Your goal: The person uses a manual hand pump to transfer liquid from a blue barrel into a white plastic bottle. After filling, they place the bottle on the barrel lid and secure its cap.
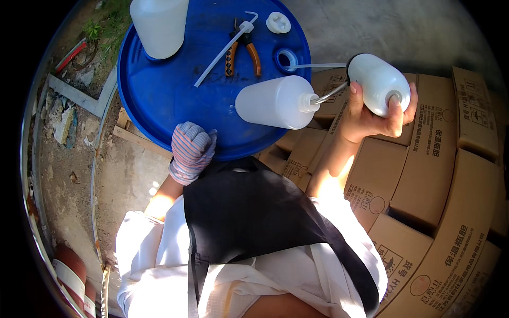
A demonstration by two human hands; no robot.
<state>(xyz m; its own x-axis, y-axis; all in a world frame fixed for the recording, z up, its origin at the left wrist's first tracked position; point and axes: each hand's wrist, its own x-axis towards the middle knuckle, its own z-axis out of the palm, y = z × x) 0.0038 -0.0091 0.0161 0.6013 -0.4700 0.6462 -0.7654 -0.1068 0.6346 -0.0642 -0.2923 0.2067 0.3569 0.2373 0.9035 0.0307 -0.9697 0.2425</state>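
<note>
My right hand (384,114) grips a white rounded pump dispenser (371,79), one finger on the round button at its end. Its bent metal spout (333,93) reaches into the mouth of a translucent white plastic bottle (273,103), which appears tilted on the blue drum (212,140). From the pump a pale tube (315,65) runs into the drum's threaded opening (287,58). At the drum's near rim, my left hand (192,148) is closed in a striped knitted glove, with nothing visible in it.
Orange-and-black pliers (241,52), a bent nozzle tube with a collar (225,50) and a white bung (278,23) lie on the drum top. A second white bottle (159,29) stands at the far left. Stacked cardboard boxes (424,153) fill the right side.
</note>
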